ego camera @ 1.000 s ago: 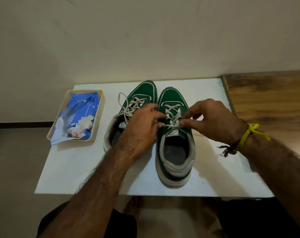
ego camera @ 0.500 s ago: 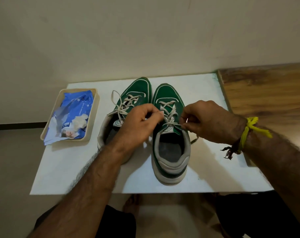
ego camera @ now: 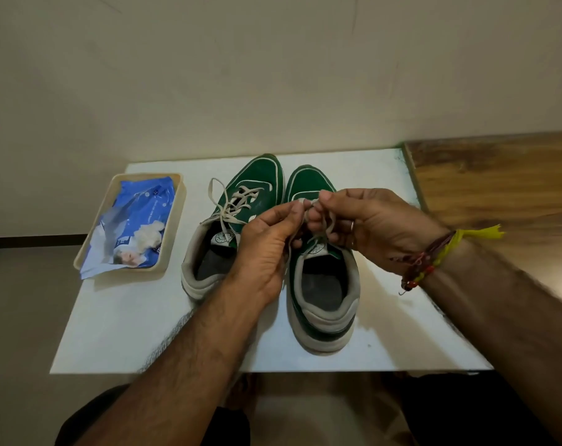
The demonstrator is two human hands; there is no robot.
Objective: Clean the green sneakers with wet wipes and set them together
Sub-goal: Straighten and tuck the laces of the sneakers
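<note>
Head cam, near to far: our knees in dark cloth at the bottom edge, then the white board (ego camera: 118, 333) we work on. Both forearms reach in over it. R sneaker (ego camera: 321, 284) sits heel toward us on the board, L sneaker (ego camera: 241, 201) just beside it on the left, toes pointing at the wall, sides close or touching near the toes; can't tell which. Our left hand (ego camera: 266, 246) hangs over the gap btw the two, thumb and forefinger pinching the lace (ego camera: 329, 225) of the R sneaker. Our right hand (ego camera: 366, 223) meets it over the tongue, fingers curled, a lace loop round them, thumb tip pressed to the lace end. Thread bands (ego camera: 434, 255), yellow and red, on the right wrist. L sneaker's laces lie loose, one loop sticking out left. Further left, a beige tray (ego camera: 173, 233) w/ a blue wipes pack (ego camera: 141, 214), a crumpled wipe on it. Wood top (ego camera: 498, 188) at right, wall behind.
</note>
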